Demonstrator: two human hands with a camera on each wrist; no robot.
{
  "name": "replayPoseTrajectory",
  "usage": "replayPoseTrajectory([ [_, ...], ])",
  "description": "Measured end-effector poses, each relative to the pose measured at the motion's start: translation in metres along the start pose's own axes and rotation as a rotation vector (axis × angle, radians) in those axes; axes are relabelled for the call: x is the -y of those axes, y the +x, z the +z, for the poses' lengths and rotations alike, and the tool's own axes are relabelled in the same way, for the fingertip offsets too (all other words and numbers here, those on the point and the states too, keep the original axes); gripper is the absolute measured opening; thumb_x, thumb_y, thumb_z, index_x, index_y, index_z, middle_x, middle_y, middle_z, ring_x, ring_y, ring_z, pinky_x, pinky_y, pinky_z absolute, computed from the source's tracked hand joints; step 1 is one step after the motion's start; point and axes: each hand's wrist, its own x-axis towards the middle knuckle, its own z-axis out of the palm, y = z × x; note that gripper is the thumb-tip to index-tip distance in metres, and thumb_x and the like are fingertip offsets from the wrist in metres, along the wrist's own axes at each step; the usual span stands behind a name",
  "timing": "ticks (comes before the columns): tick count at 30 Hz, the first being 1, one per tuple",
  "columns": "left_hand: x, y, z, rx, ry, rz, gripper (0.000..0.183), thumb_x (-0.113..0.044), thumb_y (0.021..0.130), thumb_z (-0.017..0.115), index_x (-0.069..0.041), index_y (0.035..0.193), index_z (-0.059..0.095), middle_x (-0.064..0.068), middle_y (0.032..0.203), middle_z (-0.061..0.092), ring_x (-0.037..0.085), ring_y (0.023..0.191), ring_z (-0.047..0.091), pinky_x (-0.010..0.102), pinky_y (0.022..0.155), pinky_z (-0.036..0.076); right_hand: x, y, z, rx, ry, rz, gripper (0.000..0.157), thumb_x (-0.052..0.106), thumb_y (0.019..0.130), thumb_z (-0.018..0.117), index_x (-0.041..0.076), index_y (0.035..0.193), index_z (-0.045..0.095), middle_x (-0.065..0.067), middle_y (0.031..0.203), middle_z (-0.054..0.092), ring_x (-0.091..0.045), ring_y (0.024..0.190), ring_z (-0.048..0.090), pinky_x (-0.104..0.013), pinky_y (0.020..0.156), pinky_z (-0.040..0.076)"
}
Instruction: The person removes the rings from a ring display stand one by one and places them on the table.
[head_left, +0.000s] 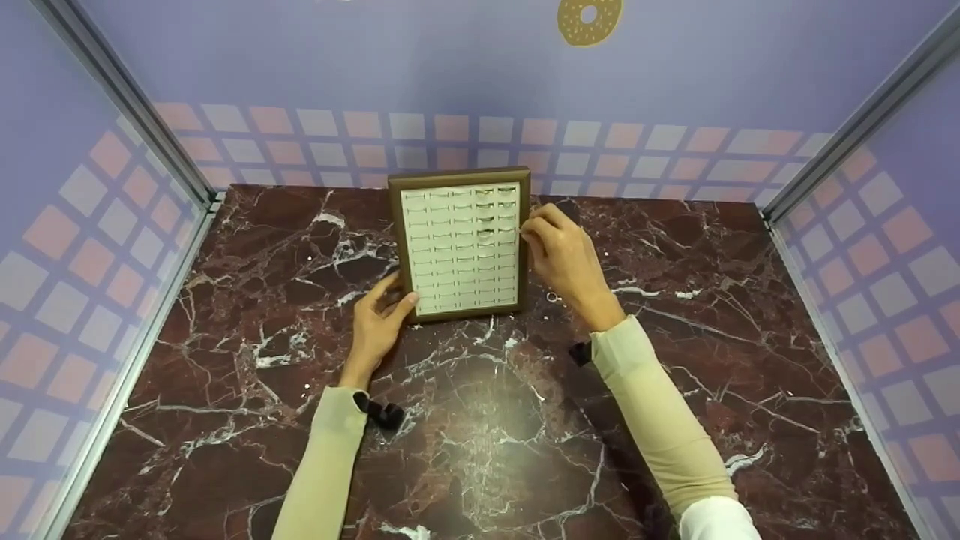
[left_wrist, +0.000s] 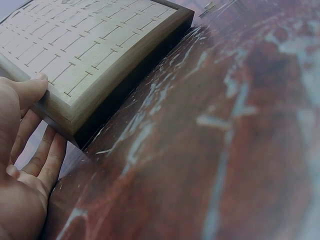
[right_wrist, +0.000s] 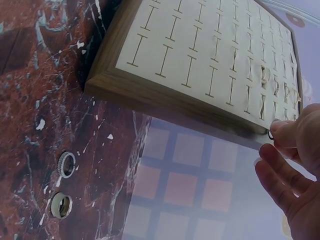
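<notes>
A wooden-framed ring display board (head_left: 400,232) with a white slotted face stands tilted up on the marble-patterned table. Several rings (head_left: 486,220) sit in slots in its two right-hand columns, toward the top. My left hand (head_left: 377,319) grips the board's lower left corner, thumb (left_wrist: 35,89) on the front edge and other fingers behind. At the board's right edge is my right hand (head_left: 562,251), pinching a small ring (right_wrist: 270,134) between thumb and forefinger, mostly covered by the fingertips.
Two loose rings, one silvery and textured (right_wrist: 66,164), one pale and wide (right_wrist: 61,205), lie on the table to the right of the board. A patterned wall (head_left: 337,142) rises close behind it, with side panels left and right.
</notes>
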Motion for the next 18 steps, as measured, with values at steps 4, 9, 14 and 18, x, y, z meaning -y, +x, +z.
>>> replayPoseTrajectory([
  [4,-0.001,0.0,-0.001,0.007,0.004,-0.001,0.049,-0.001,0.091,0.073,0.003,0.137,0.058,0.025,0.126,0.063,0.045,0.113,0.06,0.05,0.102,0.051,-0.003,-0.005,-0.001,0.009,0.002,0.004,0.007,0.0,0.093,0.066,0.003,0.093,0.072,-0.007,0.103,0.065,-0.022,0.091,0.067,-0.03,0.083,0.058],
  [9,-0.001,0.0,-0.001,0.01,0.017,-0.01,0.05,-0.003,0.091,0.073,0.002,0.138,0.057,0.024,0.127,0.062,0.044,0.114,0.06,0.047,0.102,0.051,-0.008,-0.01,-0.002,0.01,-0.025,-0.003,0.007,0.001,0.093,0.067,0.005,0.092,0.073,-0.005,0.101,0.065,-0.022,0.088,0.067,-0.031,0.08,0.058],
  [14,-0.002,0.0,-0.001,0.01,0.004,-0.021,0.051,-0.003,0.09,0.073,0.002,0.138,0.057,0.024,0.127,0.062,0.044,0.113,0.06,0.05,0.103,0.05,-0.011,-0.015,-0.004,0.015,-0.009,0.018,0.007,0.004,0.094,0.067,0.005,0.091,0.073,-0.004,0.1,0.064,-0.021,0.086,0.066,-0.034,0.078,0.058],
  [18,-0.001,-0.001,-0.001,0.001,0.018,-0.032,0.052,-0.004,0.091,0.073,0.003,0.139,0.056,0.024,0.129,0.062,0.044,0.115,0.06,0.048,0.103,0.051,-0.014,-0.02,-0.005,0.014,0.01,0.038,0.008,0.002,0.094,0.067,0.005,0.09,0.073,-0.005,0.099,0.064,-0.022,0.086,0.066,-0.037,0.075,0.058],
])
